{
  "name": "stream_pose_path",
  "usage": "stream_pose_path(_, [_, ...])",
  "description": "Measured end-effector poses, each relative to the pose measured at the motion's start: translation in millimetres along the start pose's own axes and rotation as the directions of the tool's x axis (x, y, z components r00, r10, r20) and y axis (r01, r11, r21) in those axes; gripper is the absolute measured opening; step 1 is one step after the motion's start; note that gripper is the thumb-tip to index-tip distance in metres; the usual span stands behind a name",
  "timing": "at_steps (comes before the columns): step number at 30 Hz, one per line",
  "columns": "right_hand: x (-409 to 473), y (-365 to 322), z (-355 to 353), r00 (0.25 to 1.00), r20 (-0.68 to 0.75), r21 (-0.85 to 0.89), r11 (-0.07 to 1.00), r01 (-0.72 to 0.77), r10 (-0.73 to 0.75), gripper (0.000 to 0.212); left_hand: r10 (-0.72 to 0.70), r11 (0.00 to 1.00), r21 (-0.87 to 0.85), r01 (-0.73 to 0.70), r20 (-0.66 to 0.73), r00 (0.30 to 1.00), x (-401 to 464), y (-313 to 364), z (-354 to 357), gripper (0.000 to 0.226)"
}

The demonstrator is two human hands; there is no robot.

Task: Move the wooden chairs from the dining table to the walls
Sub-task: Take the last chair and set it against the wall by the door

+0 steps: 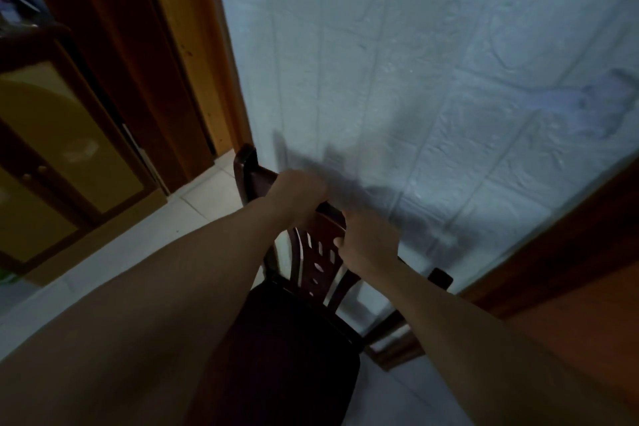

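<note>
At far left stands a wooden cabinet (52,135), then a door frame (193,55). The left hand (299,195) is closed over the top rail of the chair (294,332); the right hand (368,242) is closed on the same rail further right, fingers wrapped under it. The chair faces the person, its back close to the pale wall (432,79); contact cannot be confirmed. Judged step: placing this chair at the wall. Next: set the legs squarely on the floor (193,218), then release both hands.
</note>
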State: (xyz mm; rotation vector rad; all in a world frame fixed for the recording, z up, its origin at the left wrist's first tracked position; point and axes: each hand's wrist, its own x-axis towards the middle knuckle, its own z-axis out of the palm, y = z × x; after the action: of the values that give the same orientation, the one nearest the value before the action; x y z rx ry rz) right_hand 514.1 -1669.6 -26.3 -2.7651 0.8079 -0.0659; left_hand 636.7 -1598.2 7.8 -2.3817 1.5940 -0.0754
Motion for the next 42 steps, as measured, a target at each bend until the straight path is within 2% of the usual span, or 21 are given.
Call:
stream_pose_path(5, [17, 9, 5, 0.997, -0.008, 0.006, 0.997, -0.081, 0.081, 0.033, 0.047, 0.998, -0.035, -0.050, -0.083, 0.995, 27, -3, 12, 0.029])
stream_pose_path(10, [28, 13, 8, 0.993, 0.028, 0.013, 0.993, -0.116, 0.116, 0.043, 0.089, 0.993, -0.061, -0.097, -0.114, 0.990, 47, -11, 24, 0.024])
stream_pose_path(14, [32, 11, 14, 0.989, -0.020, -0.037, 0.988, -0.147, 0.147, 0.037, 0.123, 0.988, -0.076, -0.135, -0.154, 0.980, 54, -18, 34, 0.018])
stream_pose_path(18, [31, 8, 19, 0.981, -0.047, -0.047, 0.980, -0.192, 0.190, 0.041, 0.133, 0.986, -0.078, -0.149, -0.174, 0.976, 54, -20, 44, 0.022])
stream_pose_path(22, [25, 0, 24, 0.969, 0.000, -0.106, 0.964, -0.244, 0.246, 0.063, 0.123, 0.982, -0.121, -0.143, -0.156, 0.980, 52, -20, 47, 0.028])
stream_pose_path(27, [22, -8, 23, 0.960, 0.033, -0.120, 0.954, -0.274, 0.279, 0.075, 0.136, 0.974, -0.159, -0.158, -0.140, 0.981, 47, -24, 45, 0.033])
stream_pose_path(30, [16, -12, 20, 0.952, 0.045, -0.105, 0.949, -0.296, 0.302, 0.080, 0.177, 0.963, -0.185, -0.195, -0.108, 0.978, 41, -29, 42, 0.045])
stream_pose_path(35, [-4, -27, 12, 0.931, 0.020, -0.030, 0.931, -0.363, 0.363, 0.076, 0.232, 0.940, -0.243, -0.239, -0.054, 0.971, 15, -36, 42, 0.072])
stream_pose_path(38, [-21, -38, 9, 0.910, 0.046, -0.003, 0.911, -0.412, 0.412, 0.073, 0.264, 0.918, -0.293, -0.267, -0.050, 0.963, 0, -38, 41, 0.063])
stream_pose_path(42, [-45, -51, 10, 0.882, 0.096, 0.053, 0.883, -0.467, 0.461, 0.068, 0.300, 0.888, -0.370, -0.273, 0.015, 0.954, -17, -34, 42, 0.061])
